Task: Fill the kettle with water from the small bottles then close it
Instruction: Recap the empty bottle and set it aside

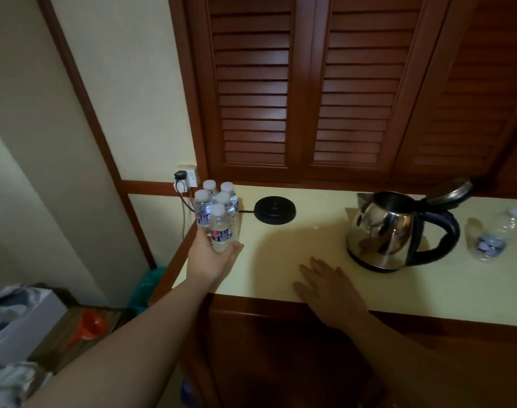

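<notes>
A: Left hand [211, 262] reaches far-left, arm extended, fingers and thumb wrapped round the front bottle [221, 228] from below. Right hand [328, 285] flat on the counter [280, 260], fingers spread, holding nothing.

B: Bottle orientation?

A: Upright, long axis vertical, white cap on top. Four more bottles [214, 198] clustered just behind it at the counter's far-left corner.

B: Kettle?

A: Kettle [398, 228] sits right, off its base [275, 209], lid [450, 191] hinged open, spout left, handle right. Emptied bottle [497, 235] lies just right of it. Counter between bottle and kettle unobstructed.
</notes>
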`<state>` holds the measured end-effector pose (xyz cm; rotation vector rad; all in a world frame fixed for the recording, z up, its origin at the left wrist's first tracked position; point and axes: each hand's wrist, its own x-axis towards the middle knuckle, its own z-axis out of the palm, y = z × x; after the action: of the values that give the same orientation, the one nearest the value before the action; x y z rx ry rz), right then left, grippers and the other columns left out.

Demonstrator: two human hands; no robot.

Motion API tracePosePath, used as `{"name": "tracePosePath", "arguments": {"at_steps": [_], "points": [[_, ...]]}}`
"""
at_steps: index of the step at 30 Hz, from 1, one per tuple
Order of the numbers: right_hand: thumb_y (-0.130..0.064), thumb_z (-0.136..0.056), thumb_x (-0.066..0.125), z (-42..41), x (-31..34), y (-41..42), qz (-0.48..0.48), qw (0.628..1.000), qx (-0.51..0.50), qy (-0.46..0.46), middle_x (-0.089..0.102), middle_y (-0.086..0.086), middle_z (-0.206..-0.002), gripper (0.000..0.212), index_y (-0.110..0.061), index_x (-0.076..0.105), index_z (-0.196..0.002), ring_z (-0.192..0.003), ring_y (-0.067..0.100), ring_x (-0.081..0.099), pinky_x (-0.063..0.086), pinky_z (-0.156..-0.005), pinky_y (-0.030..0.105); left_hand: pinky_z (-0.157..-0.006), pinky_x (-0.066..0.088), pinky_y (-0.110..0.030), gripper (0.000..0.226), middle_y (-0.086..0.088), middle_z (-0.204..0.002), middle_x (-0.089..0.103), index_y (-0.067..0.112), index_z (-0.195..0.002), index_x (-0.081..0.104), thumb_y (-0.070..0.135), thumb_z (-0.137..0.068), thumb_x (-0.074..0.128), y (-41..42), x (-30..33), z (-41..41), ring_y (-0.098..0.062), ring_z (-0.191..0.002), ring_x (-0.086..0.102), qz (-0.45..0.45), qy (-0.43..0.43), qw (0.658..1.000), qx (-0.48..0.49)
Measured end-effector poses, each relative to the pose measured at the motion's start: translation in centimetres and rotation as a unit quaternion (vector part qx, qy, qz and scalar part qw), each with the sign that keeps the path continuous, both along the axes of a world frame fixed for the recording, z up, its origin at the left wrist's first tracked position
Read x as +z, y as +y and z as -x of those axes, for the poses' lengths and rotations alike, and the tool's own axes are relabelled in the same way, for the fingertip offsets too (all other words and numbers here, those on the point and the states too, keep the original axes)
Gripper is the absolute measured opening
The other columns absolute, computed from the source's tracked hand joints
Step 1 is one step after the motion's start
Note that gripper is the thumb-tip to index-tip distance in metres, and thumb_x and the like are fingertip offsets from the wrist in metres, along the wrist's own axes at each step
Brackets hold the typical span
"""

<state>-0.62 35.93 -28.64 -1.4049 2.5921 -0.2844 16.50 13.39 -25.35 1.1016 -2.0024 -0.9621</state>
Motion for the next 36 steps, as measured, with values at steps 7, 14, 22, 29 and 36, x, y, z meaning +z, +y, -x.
{"name": "tracePosePath", "arguments": {"at_steps": [7,14,22,29,36], "points": [[-0.065,-0.103,0.029,0.4,0.2,0.3,0.02,0.999,-0.001,-0.034,0.014,-0.006,-0.172,0.067,-0.032,0.026,-0.162,-0.158,0.011,0.008,0.002,-0.128,0.041,-0.073,0.052,-0.028,0.043,0.014,-0.101,0.071,0.027,-0.115,0.06,0.047,-0.083,0.082,2.7,-1.4,2.4,-0.006,-0.089,0.067,0.029,-0.002,0.998,-0.055],[-0.067,-0.098,0.045,1.9,7.1,-1.6,0.223,0.974,-0.036,-0.004,0.056,-0.004,-0.138,0.061,-0.028,0.05,-0.145,-0.124,0.015,0.05,0.04,-0.105,0.038,-0.067,0.051,-0.034,0.046,0.01,-0.086,0.069,0.027,-0.098,0.062,0.049,-0.07,0.091,5.6,-1.9,6.4,-0.013,-0.078,0.064,0.018,-0.036,0.985,-0.171],[-0.058,-0.087,0.072,2.1,14.7,-3.2,0.164,0.986,0.008,0.009,0.06,0.002,-0.077,0.045,-0.018,0.056,-0.075,-0.074,0.017,0.055,0.045,-0.063,0.033,-0.079,0.057,-0.045,0.066,0.001,-0.097,0.073,0.022,-0.102,0.062,0.07,-0.06,0.078,7.7,-2.6,8.6,-0.019,-0.088,0.066,0.002,-0.055,0.977,-0.204],[-0.04,-0.098,0.063,2.8,15.2,-3.4,0.083,0.994,0.067,-0.002,0.054,0.005,-0.074,0.037,-0.015,0.054,-0.072,-0.066,0.015,0.049,0.04,-0.059,0.037,-0.065,0.048,-0.038,0.053,-0.003,-0.086,0.067,0.022,-0.096,0.059,0.059,-0.068,0.085,7.6,-2.8,8.9,-0.022,-0.073,0.059,0.002,-0.059,0.976,-0.209],[-0.027,-0.103,0.06,4.8,18.5,-3.2,-0.041,0.977,0.209,0.006,0.059,-0.011,-0.118,0.03,-0.024,0.067,-0.132,-0.098,0.006,0.053,0.039,-0.076,0.016,-0.065,0.043,-0.031,0.054,-0.006,-0.09,0.067,0.021,-0.102,0.062,0.056,-0.068,0.087,7.6,-2.5,9.0,-0.015,-0.071,0.054,-0.003,-0.057,0.97,-0.236]]}}
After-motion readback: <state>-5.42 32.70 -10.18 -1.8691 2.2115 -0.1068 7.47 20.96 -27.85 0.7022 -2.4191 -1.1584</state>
